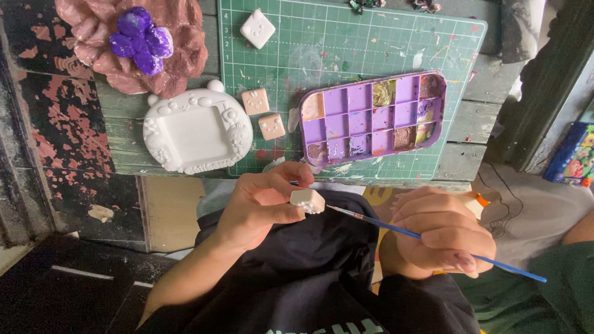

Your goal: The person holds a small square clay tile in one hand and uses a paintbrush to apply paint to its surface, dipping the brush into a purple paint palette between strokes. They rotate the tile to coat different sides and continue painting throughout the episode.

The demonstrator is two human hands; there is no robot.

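Presently, step in hand: I judge this to be painting a small white cube [307, 200], with the brush tip laid at its right-hand face.
Left hand: my left hand [263, 207] pinches the cube between thumb and fingertips, holding it in the air above my lap, just below the table edge [408, 182].
Right hand: my right hand [442, 232] is curled shut around a thin blue brush [433, 241], its handle running out to the lower right.
Next move: I reckon it calls for a steady wrist and a light stroke, since the cube is small and held free with no rest under it.
Palette: a purple tray [373, 117] of many square wells lies on the green cutting mat [346, 43]; gold, brown, purple and tan paint sit in the wells round the edge, and most of the middle wells look bare.
Other pieces: two tan cubes [263, 112] and a white cube [257, 28] lie on the mat; a white moulded frame [197, 131] sits left of them, beside a pink flower form with purple petals [142, 40].
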